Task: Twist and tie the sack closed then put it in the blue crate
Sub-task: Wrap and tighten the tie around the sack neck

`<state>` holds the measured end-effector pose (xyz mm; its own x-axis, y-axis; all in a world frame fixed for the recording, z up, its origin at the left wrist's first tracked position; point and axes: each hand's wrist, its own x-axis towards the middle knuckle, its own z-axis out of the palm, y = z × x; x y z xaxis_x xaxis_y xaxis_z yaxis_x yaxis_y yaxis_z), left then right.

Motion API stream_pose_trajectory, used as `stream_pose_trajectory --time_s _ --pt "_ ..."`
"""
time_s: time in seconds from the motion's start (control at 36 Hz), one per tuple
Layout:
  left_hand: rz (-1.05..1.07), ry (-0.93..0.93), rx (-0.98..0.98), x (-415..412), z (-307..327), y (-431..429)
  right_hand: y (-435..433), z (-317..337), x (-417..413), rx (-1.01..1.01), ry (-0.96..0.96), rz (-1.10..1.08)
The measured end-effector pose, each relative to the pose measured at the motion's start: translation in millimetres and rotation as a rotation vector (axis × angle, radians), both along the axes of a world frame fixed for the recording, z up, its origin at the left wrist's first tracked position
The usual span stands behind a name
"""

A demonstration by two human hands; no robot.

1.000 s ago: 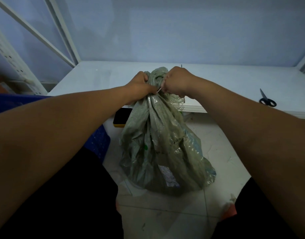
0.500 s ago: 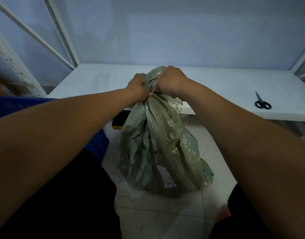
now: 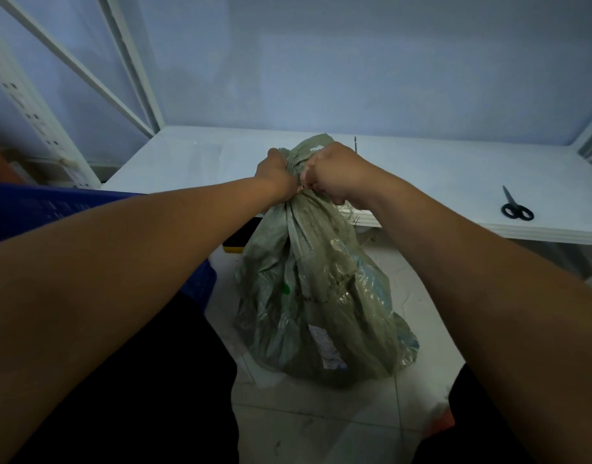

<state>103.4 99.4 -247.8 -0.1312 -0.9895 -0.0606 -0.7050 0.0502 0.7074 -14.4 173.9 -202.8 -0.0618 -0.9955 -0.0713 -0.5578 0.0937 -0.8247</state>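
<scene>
Both hands clamp the gathered neck of the green sack [image 3: 308, 296]: left hand [image 3: 276, 177] and right hand [image 3: 334, 175] fisted tight around it, knuckles nearly touching. Sack stands on the tiled floor between the person's knees, just before the white surface [image 3: 421, 169]. Blue crate [image 3: 53, 205] sits left, scissors [image 3: 515, 205] lie far right on the surface.

A white table [image 3: 421, 169] is set against the back wall, and a pair of black-handled scissors [image 3: 517, 209] is laid flat on it near its right front edge, blades pointed away. Below and in front of it a pale tiled floor [image 3: 321, 423] is seen. A grey-green sack [image 3: 314, 296] is stood on the tiles just before the table's front edge. A blue crate [image 3: 53, 209] is placed at the left, its base hidden.
</scene>
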Motion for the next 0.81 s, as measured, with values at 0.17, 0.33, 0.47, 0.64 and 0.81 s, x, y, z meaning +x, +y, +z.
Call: stream_pose_trajectory --time_s 0.17,0.33,0.47,0.64,0.81 --pt "0.039 -0.050 -0.021 -3.0 -0.5 4.4 7.6 -6.5 4.6 0.022 0.000 0.014" --pt "-0.103 -0.108 0.023 13.5 -11.7 9.8 8.2 -9.2 11.3 -0.028 0.234 0.081" --pt "-0.339 -0.022 0.200 22.7 -4.5 22.1 3.0 -8.4 1.2 -0.250 0.428 0.034" --pt "-0.339 -0.013 0.037 -6.5 -1.1 33.5 5.5 3.4 12.6 -0.291 0.198 0.083" --pt "-0.098 0.575 0.087 6.5 12.1 28.2 -1.0 13.4 11.5 -0.433 0.004 -0.150"
